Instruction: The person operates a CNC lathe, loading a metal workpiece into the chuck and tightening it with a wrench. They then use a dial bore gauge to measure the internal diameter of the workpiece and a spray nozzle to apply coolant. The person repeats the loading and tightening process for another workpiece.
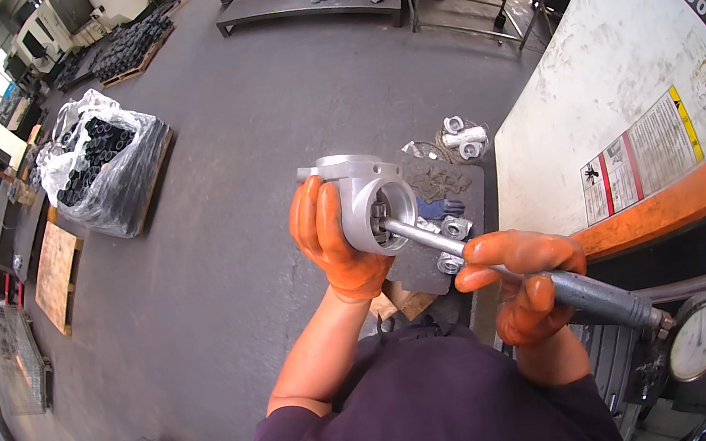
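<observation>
My left hand, in an orange glove, grips a silver metal casting with a round bore facing right. In my right hand, also orange-gloved, is a dial bore gauge, held by its grey handle. Its thin rod runs to the left, and its measuring head sits inside the casting's bore. The round white dial hangs at the lower right, away from the casting. Fingers of the right hand wrap the handle near the rod. Part of the left palm and thumb is hidden behind the casting.
Below and beyond the casting, a grey stand bears similar castings and a blue glove. A white machine panel with an orange edge rises on the right. A wrapped pallet stands at left; a low metal table lies far ahead.
</observation>
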Tool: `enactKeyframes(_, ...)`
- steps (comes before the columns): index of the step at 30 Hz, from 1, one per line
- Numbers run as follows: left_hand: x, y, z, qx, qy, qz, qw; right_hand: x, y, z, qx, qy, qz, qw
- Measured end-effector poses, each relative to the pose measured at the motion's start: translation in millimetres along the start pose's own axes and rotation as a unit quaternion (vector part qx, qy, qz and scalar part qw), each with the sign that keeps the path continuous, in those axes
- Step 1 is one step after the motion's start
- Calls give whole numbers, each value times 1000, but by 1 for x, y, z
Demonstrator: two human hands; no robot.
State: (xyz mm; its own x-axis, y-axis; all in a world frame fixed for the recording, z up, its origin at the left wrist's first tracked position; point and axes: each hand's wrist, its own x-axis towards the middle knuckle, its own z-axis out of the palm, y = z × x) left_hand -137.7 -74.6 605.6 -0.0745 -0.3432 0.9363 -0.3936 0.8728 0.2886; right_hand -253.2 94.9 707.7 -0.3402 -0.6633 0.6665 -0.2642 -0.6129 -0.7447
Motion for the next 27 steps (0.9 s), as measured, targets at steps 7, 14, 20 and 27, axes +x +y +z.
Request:
enactKeyframes(7,-4,1,-5,-18,-12,0,1000,1,0,-3,123,6,16,992)
enactKeyframes(14,3,4,-12,-16,-23,-14,1000,3,5,3,155,24,7,988)
enactKeyframes(20,2,1,-18,-23,-12,-12,1000,2,4,1,127,37,49,990)
enactKeyframes(27,8,9,-11,-16,3,17,1000,1,5,-8,145,26,24,989)
